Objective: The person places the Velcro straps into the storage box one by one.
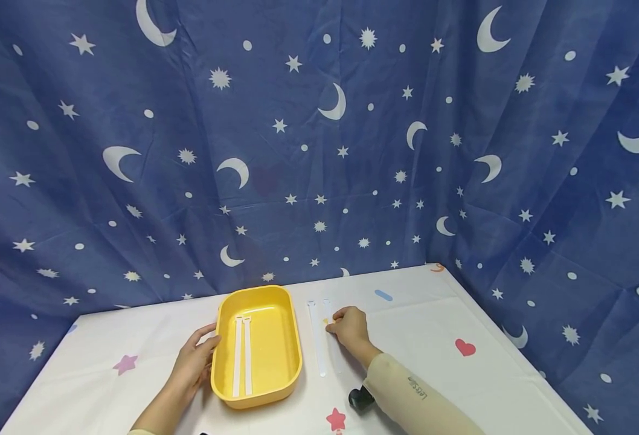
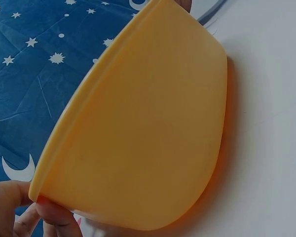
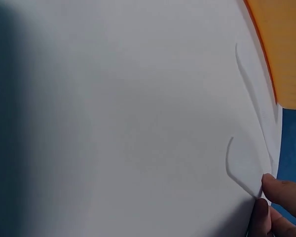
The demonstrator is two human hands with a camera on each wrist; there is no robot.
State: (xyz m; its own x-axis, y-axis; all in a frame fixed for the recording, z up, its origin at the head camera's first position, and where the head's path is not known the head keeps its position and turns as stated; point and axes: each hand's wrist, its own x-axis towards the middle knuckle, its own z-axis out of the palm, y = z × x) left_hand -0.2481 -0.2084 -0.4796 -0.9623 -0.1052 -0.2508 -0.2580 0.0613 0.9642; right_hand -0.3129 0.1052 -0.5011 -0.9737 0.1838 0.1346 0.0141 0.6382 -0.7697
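A yellow tray (image 1: 273, 356) stands on the white-covered table, with two white cable straps (image 1: 247, 359) lying lengthwise inside it. My left hand (image 1: 190, 365) grips the tray's left side; in the left wrist view its thumb and fingers (image 2: 59, 215) pinch the rim. To the right of the tray, a white strap (image 1: 316, 341) with a slotted head lies on the cloth. My right hand (image 1: 351, 329) pinches another white strap (image 3: 244, 170) between thumb and finger, its free end curving over the cloth. White on white, that strap's outline is faint in the head view.
Beneath my right sleeve (image 1: 412, 393) sits a rounded black object (image 1: 360, 400). A blue curtain (image 1: 298, 181) with moons and stars hangs along the table's back and right edges. Printed shapes, such as a red heart (image 1: 465, 347), mark the tablecloth.
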